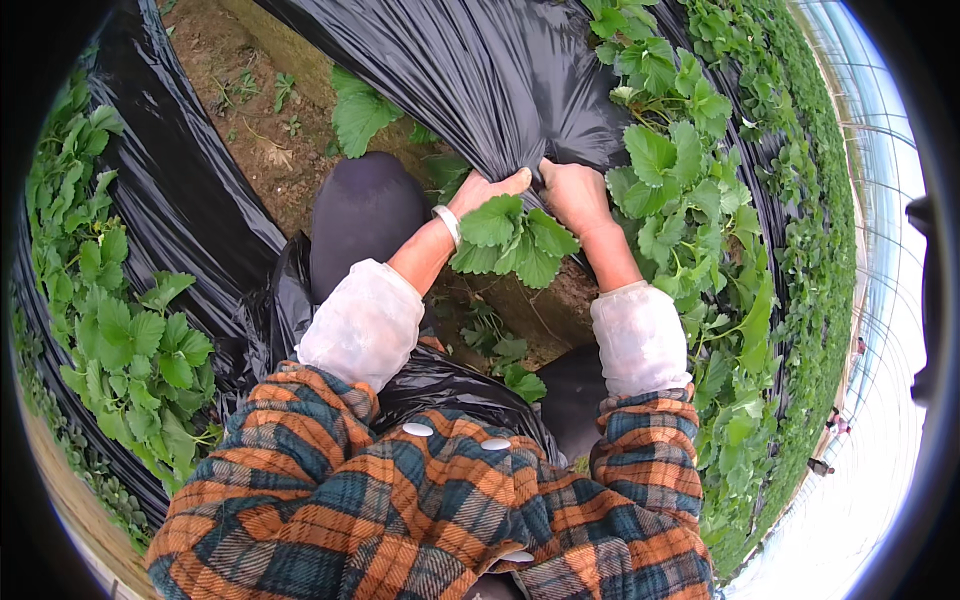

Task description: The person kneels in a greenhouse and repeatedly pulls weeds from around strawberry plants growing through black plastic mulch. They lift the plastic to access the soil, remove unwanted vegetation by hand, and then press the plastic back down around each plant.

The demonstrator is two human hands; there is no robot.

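Observation:
Black plastic mulch film point(450, 67) stretches from the top of the view down to both hands, drawn into tight folds where they meet. My left hand point(489, 189), with a white band at the wrist, grips the film, thumb on top. Beside it my right hand point(576, 196) is closed on the same film, knuckles up. A strawberry leaf cluster point(514, 240) stands between my wrists, just below the gathered film. More strawberry plants point(667, 165) grow close to the right of my right hand. Fingertips of both hands are hidden by the film.
Bare soil point(225, 97) forms a furrow at the left, with small weeds. Another film-covered bed point(180, 165) carries strawberry plants point(135, 337). My knee point(367, 217) is beside the left forearm. Loose film point(450, 390) lies across my lap. Greenhouse hoops point(885, 135) curve at the right; distant people point(836, 424) are there.

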